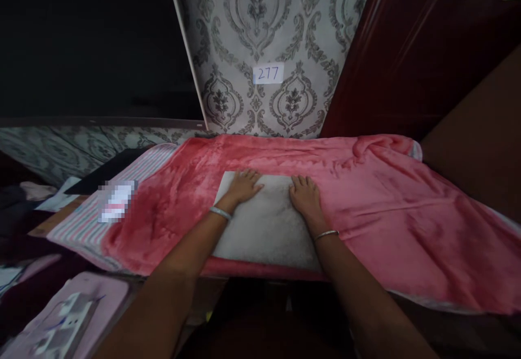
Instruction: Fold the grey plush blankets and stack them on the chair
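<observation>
A light grey, soft-looking rectangular cloth lies flat on a pink plush blanket. Near the cloth's far left corner rests my left hand, palm down, its fingers spread over the far edge. My right hand lies palm down at the far right corner, fingers stretched forward and partly on the blanket. Both hands touch the cloth from above and grip nothing. Whether the cloth is folded or a single layer, I cannot tell.
A striped blanket border runs along the left, with a blurred-out bright object on it. Behind stand a large dark screen, a patterned wall with a "277" label, and a dark red panel. A power strip sits lower left.
</observation>
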`<state>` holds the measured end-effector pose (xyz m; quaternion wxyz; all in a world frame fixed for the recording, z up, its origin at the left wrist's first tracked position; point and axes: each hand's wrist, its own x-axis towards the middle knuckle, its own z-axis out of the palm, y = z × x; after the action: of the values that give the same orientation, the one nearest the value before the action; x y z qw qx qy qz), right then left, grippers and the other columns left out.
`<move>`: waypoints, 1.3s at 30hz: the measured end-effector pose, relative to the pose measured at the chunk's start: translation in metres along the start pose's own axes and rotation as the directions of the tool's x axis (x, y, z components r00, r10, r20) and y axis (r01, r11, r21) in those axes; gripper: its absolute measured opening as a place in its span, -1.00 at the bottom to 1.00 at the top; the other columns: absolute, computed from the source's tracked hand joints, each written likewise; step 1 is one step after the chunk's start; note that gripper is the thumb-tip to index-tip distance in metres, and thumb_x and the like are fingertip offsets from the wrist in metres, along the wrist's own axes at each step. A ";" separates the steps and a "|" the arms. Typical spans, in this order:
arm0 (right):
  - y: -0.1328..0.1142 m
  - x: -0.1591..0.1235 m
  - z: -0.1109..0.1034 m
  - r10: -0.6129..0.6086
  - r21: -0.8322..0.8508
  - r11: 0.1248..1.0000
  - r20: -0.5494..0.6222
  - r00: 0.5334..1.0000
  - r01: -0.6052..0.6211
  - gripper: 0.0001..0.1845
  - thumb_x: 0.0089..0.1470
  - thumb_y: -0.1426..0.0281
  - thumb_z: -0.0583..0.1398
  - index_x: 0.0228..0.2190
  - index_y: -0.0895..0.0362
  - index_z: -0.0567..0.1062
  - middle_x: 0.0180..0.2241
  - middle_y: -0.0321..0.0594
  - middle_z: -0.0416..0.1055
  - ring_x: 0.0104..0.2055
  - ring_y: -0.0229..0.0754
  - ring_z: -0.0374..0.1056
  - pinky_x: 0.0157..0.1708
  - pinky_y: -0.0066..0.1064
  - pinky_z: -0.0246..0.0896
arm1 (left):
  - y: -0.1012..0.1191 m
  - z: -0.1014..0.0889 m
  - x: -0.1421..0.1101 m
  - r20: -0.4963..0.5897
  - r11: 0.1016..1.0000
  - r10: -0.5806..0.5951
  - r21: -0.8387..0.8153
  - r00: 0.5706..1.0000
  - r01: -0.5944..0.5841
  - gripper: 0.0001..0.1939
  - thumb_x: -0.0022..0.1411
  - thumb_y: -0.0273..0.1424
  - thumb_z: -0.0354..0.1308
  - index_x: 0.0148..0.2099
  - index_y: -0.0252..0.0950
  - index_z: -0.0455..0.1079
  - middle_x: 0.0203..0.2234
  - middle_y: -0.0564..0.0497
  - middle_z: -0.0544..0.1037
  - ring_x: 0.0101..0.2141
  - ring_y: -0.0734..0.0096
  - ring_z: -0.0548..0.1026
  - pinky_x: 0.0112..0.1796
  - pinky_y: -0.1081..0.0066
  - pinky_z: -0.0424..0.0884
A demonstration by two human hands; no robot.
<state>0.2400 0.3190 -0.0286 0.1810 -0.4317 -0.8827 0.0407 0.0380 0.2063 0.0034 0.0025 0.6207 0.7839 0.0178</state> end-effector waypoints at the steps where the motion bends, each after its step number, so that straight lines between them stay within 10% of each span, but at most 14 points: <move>1: 0.001 0.000 0.000 -0.003 0.004 1.000 0.000 1.000 0.003 -0.45 0.34 0.33 -0.09 0.25 0.19 0.35 0.30 0.04 0.26 0.35 0.19 0.05 0.25 0.09 0.02 | -0.012 0.000 -0.005 -0.004 0.999 -0.034 0.006 0.999 0.034 -0.36 0.48 -0.08 -0.23 0.48 -0.20 0.05 0.45 -0.13 0.05 0.44 0.06 -0.07 0.36 -0.14 -0.26; 6: 0.005 0.000 0.003 0.007 0.035 0.999 -0.017 1.000 -0.006 -0.45 0.35 0.31 -0.10 0.26 0.17 0.33 0.32 0.02 0.23 0.37 0.18 0.01 0.26 0.12 -0.03 | -0.054 0.003 -0.028 -0.026 0.980 -0.186 -0.074 0.982 0.184 -0.36 0.48 -0.11 -0.27 0.50 -0.14 -0.05 0.49 -0.07 -0.11 0.46 0.04 -0.23 0.34 -0.20 -0.20; 11: 0.007 0.005 0.000 0.006 0.046 0.999 0.020 1.000 -0.007 -0.44 0.36 0.31 -0.12 0.27 0.17 0.32 0.34 0.03 0.20 0.38 0.18 -0.02 0.26 0.14 -0.03 | -0.042 -0.010 -0.040 -0.009 0.948 -0.317 -0.045 0.948 0.316 -0.37 0.47 -0.14 -0.26 0.50 -0.17 -0.02 0.48 -0.13 -0.07 0.45 -0.04 -0.17 0.32 -0.28 -0.21; 16: 0.007 0.001 -0.018 0.049 0.048 0.997 0.097 0.994 -0.054 -0.40 0.31 0.29 -0.02 0.31 0.17 0.25 0.38 0.07 0.11 0.41 0.20 -0.06 0.28 0.24 -0.09 | 0.033 -0.021 -0.062 -0.050 0.972 -0.235 -0.039 0.971 0.234 -0.40 0.46 -0.16 -0.19 0.40 -0.33 0.19 0.45 -0.26 0.03 0.43 -0.08 -0.08 0.33 -0.21 -0.12; 24: 0.000 -0.092 -0.027 -0.129 0.035 0.991 0.096 0.987 0.126 -0.41 0.36 0.34 -0.09 0.34 0.22 0.23 0.40 0.07 0.05 0.44 0.09 -0.07 0.35 0.04 -0.17 | 0.152 0.027 -0.119 -0.059 0.992 0.099 -0.067 0.993 -0.103 -0.32 0.46 -0.17 -0.16 0.48 -0.42 0.00 0.45 -0.27 0.00 0.44 0.01 -0.08 0.37 -0.12 -0.17; 39: 0.001 -0.103 -0.015 -0.141 0.086 0.986 0.004 0.990 0.140 -0.40 0.36 0.29 -0.08 0.31 0.26 0.29 0.37 0.06 0.14 0.42 0.09 -0.02 0.37 0.05 -0.21 | 0.034 0.015 -0.198 -0.100 0.933 -0.336 0.103 0.937 0.346 -0.38 0.47 -0.21 -0.19 0.47 -0.31 0.05 0.45 -0.11 0.02 0.43 -0.02 -0.03 0.33 -0.19 0.02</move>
<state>0.3038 0.2383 -0.0443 0.1971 -0.3602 -0.9093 0.0677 0.1171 0.0222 -0.0140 -0.0632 0.4730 0.8788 -0.0047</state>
